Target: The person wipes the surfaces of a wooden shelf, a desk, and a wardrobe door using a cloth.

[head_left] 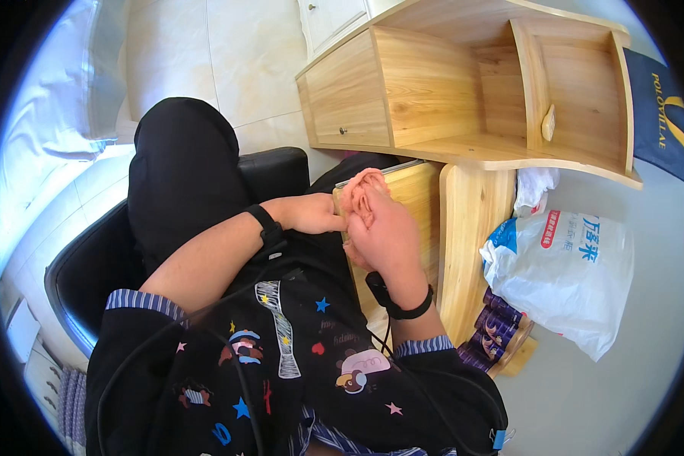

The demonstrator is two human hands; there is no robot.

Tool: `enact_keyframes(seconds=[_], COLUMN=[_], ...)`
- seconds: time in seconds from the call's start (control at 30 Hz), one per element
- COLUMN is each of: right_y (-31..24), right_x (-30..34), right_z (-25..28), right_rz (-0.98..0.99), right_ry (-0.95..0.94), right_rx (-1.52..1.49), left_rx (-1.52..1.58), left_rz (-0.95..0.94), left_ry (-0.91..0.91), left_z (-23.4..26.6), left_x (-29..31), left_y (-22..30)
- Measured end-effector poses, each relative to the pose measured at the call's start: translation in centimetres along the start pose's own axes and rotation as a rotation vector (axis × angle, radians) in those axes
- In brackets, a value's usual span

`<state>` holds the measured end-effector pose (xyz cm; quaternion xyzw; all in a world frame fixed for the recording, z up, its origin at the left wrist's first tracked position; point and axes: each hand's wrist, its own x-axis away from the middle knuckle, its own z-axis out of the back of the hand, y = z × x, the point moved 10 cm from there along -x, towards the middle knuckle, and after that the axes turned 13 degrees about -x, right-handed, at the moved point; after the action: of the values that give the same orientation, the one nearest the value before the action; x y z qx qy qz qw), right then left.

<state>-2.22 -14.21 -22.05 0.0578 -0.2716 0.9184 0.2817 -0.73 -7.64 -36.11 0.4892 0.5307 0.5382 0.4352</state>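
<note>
A crumpled pink cloth (365, 184) is bunched in my right hand (390, 234), whose fingers are closed round it. The cloth presses against the near left edge of a pale wooden pull-out board (418, 199), which has a metal rail along its far side. My left hand (309, 213) comes from the left and grips the same edge of the board beside the cloth. Its thumb points at my right hand, and its other fingertips are partly hidden. Each wrist wears a black band.
Beyond the board stands a wooden desk unit with a cabinet door (349, 91) and open shelves (448, 83). To the right are a white plastic bag (566, 273), a purple package (494, 334) and a dark blue bag (661, 114). A black chair (83, 266) is under me.
</note>
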Motion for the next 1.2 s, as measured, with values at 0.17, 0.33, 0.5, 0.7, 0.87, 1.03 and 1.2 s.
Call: enact_keyframes(seconds=[0.17, 0.33, 0.5, 0.7, 0.87, 1.03, 1.2], right_y=[4.8, -2.8, 4.7, -4.0, -0.1, 7.9, 7.0], right_x=[-1.4, 1.1, -1.3, 1.5, 1.9, 0.8, 0.4], right_z=[2.6, -1.4, 1.3, 0.1, 8.1, 15.4, 14.4], right_rz=[-0.256, 0.143, -0.334, 0.268, 0.099, -0.036, -0.121], right_ry=[0.049, -0.095, -0.103, -0.056, -0.059, 0.484, 0.605], right_rx=[0.074, 0.183, 0.258, 0.111, -0.418, -0.083, 0.152], left_rx=[-0.127, -0.050, -0.119, 0.123, -0.018, 0.011, 0.061], left_rz=[0.322, 0.183, 0.316, 0.180, 0.326, 0.346, 0.334], left_ry=[-0.335, -0.198, -0.271, -0.145, -0.197, -0.207, -0.076], left_z=[0.1, -1.1, -0.3, -0.9, -0.1, -1.4, -2.5], left_x=[0.8, 0.7, 0.8, 0.3, 1.1, -1.9, -6.1], left_y=[3.5, -2.0, 1.9, 0.9, 1.3, 3.0, 2.8])
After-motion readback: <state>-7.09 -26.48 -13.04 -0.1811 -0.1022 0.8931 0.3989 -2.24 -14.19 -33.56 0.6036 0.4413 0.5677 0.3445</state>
